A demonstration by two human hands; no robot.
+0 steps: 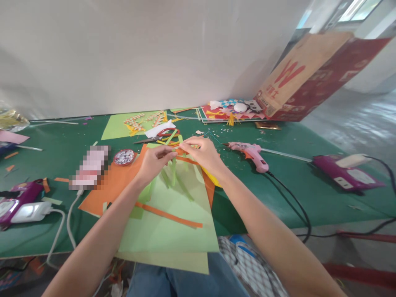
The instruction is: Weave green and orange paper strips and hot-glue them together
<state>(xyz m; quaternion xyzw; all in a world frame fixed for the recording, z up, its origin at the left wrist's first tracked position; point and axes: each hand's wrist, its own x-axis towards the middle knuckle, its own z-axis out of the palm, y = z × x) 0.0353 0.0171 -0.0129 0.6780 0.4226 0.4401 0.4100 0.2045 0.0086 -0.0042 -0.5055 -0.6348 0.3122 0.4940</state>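
Observation:
Light green paper strips (173, 172) and orange strips stand crossed between my two hands, some hanging down over the sheets. My left hand (157, 160) is closed, thumb and fingers pinching the strips from the left. On the other side my right hand (202, 152) pinches the same bundle near its top. How the strips are joined is partly hidden by my fingers. Below lie light green paper sheets (173, 236) on an orange sheet (100, 189). A loose orange strip (170, 215) rests across the green paper. Just behind my hands are red-handled scissors (151, 140).
A pink glue gun (253, 153) lies at right, its cord running to a purple power strip (348, 175). A blurred-out phone (91, 167) and round tin (124, 157) sit at left. A paper bag (297, 78) leans at back right, beside decorated cards (236, 108).

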